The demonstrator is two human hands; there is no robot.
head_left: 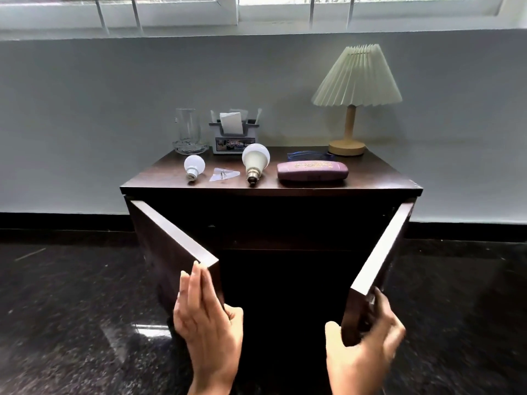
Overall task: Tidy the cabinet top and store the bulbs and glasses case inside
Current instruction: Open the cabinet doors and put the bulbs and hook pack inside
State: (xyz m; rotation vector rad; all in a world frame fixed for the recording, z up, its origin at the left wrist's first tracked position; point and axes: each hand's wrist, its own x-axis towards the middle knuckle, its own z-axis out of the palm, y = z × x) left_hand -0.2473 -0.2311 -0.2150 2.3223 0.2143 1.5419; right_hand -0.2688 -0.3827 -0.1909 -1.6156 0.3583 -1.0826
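A dark wooden cabinet (271, 187) stands before me with both doors swung partly open. My left hand (206, 326) grips the edge of the left door (171, 238). My right hand (368, 346) grips the edge of the right door (382, 252). On the top lie a small white bulb (194, 166), a larger white bulb (255, 161) and a purple glasses case (312, 171). The cabinet's inside is dark, and I cannot make out what it holds.
At the back of the top stand a glass jar (189, 132), a grey holder with papers (233, 135) and a pleated-shade lamp (355, 101). A clear plastic packet (224, 173) lies between the bulbs. Blue glasses (306, 154) lie behind the case. The floor is dark and glossy.
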